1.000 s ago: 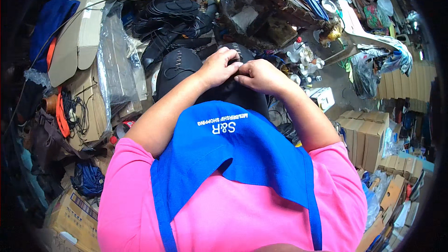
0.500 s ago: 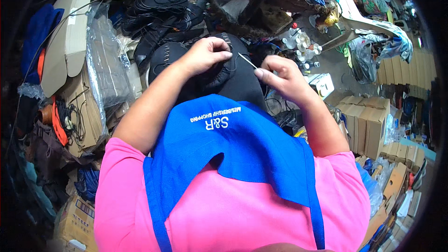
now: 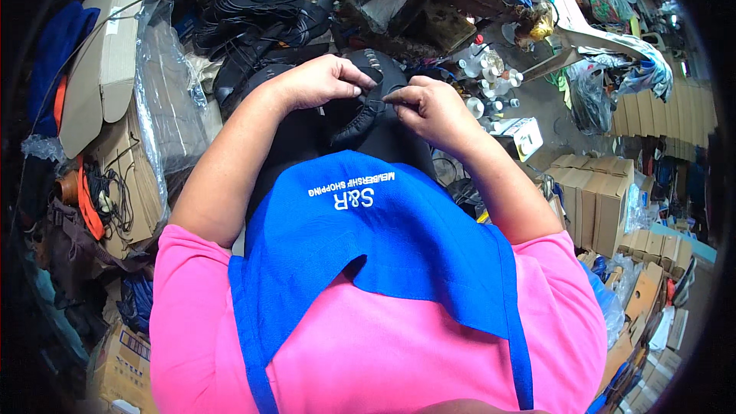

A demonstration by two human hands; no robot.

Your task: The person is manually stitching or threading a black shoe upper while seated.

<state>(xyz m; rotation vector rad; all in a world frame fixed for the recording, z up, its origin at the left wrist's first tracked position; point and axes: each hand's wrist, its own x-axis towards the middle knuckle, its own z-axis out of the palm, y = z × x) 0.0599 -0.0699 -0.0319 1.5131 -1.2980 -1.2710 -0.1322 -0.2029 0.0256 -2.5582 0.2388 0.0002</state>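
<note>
Over my dark-clad lap lies a black, curved piece with a stitched, padded edge [image 3: 356, 127], which looks like a shoe. My left hand [image 3: 331, 80] is closed in a pinch at its upper edge, thumb and forefinger close together. From the right, my right hand [image 3: 433, 110] reaches the same edge with thumb and bent fingers drawn in; what they grip is hidden. The two hands' fingertips are only a little apart. Pale stitches [image 3: 371, 60] show on the black material beyond them. A blue apron [image 3: 360, 238] covers my front.
Black shoes or cords [image 3: 253, 11] are heaped beyond my left arm. Flattened cardboard [image 3: 103, 54] and plastic-wrapped sheets [image 3: 172, 100] stand at left. To the right are several small bottles [image 3: 487, 69], a white can [image 3: 521, 138] and cardboard boxes [image 3: 594, 199].
My right hand has moved left and slightly up to the black piece. The thin pale needle-like tool it held is no longer visible. My left hand has shifted slightly left.
</note>
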